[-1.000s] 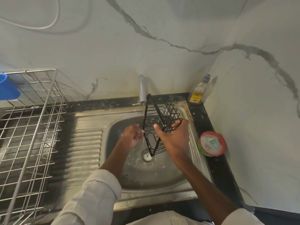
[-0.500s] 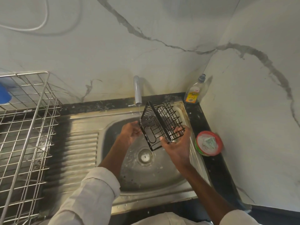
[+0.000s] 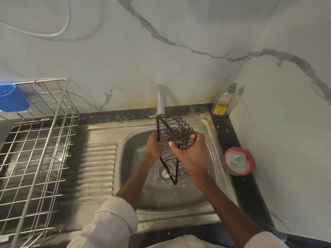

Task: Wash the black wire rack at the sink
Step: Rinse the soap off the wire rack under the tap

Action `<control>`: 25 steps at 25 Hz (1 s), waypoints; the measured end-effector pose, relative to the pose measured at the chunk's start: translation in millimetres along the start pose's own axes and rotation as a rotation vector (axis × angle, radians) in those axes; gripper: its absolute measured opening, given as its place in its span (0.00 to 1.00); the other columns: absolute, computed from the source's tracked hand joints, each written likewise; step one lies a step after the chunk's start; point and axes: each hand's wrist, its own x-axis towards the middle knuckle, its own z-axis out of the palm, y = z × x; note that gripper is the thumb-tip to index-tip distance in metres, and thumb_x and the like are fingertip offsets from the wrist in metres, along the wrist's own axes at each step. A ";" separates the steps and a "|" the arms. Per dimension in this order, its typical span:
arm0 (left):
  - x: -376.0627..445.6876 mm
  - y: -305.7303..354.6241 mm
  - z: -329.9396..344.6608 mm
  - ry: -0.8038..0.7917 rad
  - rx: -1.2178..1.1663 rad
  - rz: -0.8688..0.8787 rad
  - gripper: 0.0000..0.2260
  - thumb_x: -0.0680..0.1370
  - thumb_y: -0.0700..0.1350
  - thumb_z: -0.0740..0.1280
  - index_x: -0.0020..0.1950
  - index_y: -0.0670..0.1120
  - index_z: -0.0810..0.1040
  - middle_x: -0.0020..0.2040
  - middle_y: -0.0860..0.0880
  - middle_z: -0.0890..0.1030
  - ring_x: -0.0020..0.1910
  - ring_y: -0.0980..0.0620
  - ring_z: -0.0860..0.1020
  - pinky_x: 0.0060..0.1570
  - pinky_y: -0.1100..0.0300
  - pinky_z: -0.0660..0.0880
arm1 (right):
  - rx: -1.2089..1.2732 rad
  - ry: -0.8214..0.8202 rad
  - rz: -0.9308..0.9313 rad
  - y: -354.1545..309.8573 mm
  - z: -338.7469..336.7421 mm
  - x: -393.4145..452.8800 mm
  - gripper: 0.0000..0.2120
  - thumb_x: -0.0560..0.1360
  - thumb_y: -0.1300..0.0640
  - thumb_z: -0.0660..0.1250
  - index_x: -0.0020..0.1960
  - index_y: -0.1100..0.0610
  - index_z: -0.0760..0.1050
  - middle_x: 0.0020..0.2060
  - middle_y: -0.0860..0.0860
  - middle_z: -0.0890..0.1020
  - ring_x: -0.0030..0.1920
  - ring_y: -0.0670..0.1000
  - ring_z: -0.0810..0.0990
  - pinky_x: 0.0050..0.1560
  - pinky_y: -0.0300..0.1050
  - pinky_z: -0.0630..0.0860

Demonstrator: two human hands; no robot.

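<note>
Under the tap (image 3: 160, 99), over the sink (image 3: 206, 122): holding black wire rack (image 3: 174, 138), both hands' fingers clamped on it; now turned upright since a moment ago, exposing another face; rinsing likely midway.

Steel dish rack (image 3: 35, 149) left, blue cup (image 3: 12, 99); soap bottle (image 3: 223, 102), possibly scrubber tub (image 3: 239, 161) right.

Both hands hold black wire rack (image 3: 176, 138) upright over sink (image 3: 211, 140) under tap (image 3: 160, 99); right hand (image 3: 192, 154) grips its right side, left hand (image 3: 155, 145) its left edge. Steel drainer basket (image 3: 41, 140) left, soap bottle (image 3: 222, 104) in corner.
</note>
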 end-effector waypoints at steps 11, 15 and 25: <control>-27.5 26.5 -18.7 0.001 -0.107 0.069 0.21 0.83 0.28 0.63 0.71 0.44 0.81 0.60 0.49 0.87 0.57 0.56 0.85 0.57 0.66 0.80 | -0.181 0.030 0.094 -19.4 -12.9 20.4 0.48 0.62 0.19 0.63 0.67 0.55 0.71 0.59 0.51 0.83 0.56 0.55 0.83 0.53 0.51 0.80; -37.1 30.6 -14.0 -0.024 -0.147 0.026 0.18 0.84 0.30 0.62 0.70 0.43 0.82 0.58 0.45 0.88 0.53 0.55 0.86 0.54 0.62 0.81 | -0.223 -0.016 0.112 -18.0 -27.6 28.9 0.49 0.66 0.22 0.65 0.72 0.59 0.69 0.62 0.56 0.82 0.59 0.58 0.82 0.56 0.53 0.79; -55.2 26.2 -20.2 0.050 -0.324 -0.105 0.16 0.82 0.34 0.63 0.64 0.48 0.84 0.57 0.46 0.88 0.60 0.42 0.85 0.67 0.40 0.79 | -0.326 -0.100 0.035 -22.4 -19.8 17.1 0.48 0.63 0.18 0.59 0.65 0.56 0.73 0.55 0.52 0.84 0.53 0.56 0.83 0.42 0.47 0.70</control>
